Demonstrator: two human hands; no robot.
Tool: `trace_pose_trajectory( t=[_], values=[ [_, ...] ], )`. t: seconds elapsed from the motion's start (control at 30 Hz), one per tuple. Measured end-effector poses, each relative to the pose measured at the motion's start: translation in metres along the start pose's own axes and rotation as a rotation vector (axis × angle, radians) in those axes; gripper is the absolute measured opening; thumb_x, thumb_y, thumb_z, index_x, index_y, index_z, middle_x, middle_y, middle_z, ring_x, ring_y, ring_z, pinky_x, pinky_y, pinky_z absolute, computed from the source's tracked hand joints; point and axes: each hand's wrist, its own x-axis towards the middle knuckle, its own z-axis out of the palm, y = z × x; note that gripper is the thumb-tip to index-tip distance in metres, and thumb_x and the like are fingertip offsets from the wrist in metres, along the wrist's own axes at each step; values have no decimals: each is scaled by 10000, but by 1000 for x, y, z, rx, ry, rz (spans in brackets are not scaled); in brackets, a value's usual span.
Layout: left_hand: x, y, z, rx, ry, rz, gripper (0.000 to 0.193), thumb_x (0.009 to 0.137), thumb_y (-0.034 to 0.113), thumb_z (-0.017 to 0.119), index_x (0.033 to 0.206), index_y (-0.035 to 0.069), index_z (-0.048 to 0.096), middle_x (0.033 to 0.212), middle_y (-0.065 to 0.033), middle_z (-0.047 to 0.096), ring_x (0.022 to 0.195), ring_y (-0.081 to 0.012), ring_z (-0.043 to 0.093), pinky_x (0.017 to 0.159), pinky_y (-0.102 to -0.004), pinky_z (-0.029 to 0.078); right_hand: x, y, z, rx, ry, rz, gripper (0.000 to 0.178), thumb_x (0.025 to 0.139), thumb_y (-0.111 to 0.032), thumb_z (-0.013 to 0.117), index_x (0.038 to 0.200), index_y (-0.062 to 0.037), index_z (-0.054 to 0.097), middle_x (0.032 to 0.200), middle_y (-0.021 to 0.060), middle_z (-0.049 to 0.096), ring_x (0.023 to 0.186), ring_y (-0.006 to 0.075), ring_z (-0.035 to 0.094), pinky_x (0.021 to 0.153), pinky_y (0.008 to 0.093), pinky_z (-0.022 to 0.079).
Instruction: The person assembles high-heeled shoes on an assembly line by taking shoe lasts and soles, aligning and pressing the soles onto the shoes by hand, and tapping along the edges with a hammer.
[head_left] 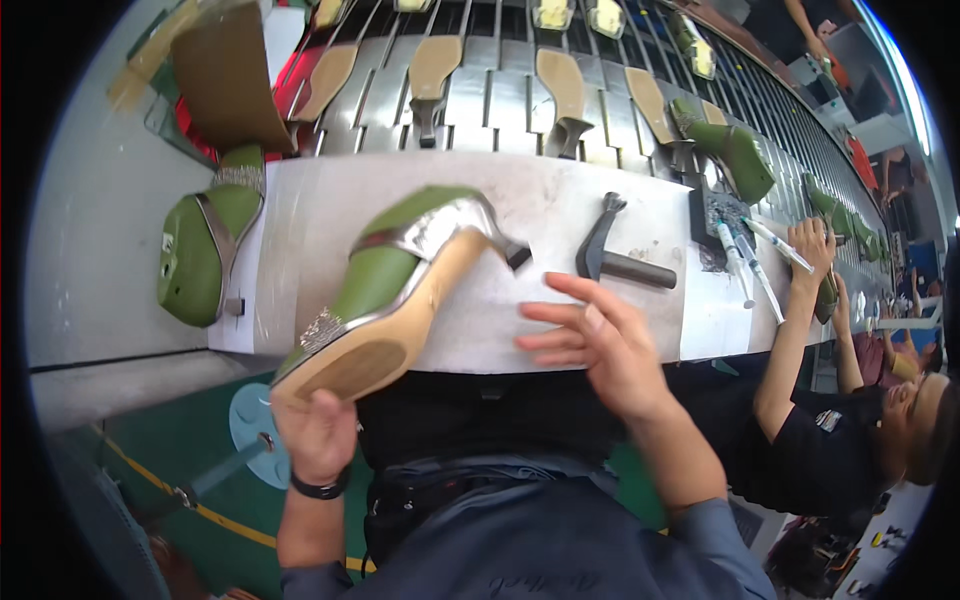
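My left hand grips the toe end of a green high-heeled shoe, which is tilted so its tan sole faces me. A silvery strap and a glittery band cross the shoe, and its heel points right toward my other hand. Off the heel tip, my right hand hovers over the bench edge with fingers spread and nothing in them. A hammer with a dark curved head lies on the bench just beyond it. At the far left, a second green shoe rests on the bench corner.
Soles with heels line a metal roller conveyor behind the pale bench. Right of the hammer sit a dark block and several white tube-like tools. A co-worker handles a shoe at the right. A brown board stands at the upper left.
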Motion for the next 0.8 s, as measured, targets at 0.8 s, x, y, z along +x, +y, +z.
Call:
trace_pose_trajectory(
  t=[0.8],
  values=[
    [74, -27, 49, 1379, -359, 589, 402, 803, 156, 801, 1158, -12, 713, 1322, -192, 693, 1274, -370, 638, 1099, -507, 473, 226, -95, -27, -841, 469, -416, 580, 918, -510, 707, 1159, 16, 741, 1113, 222, 749, 1053, 339, 723, 933, 411, 552]
  ],
)
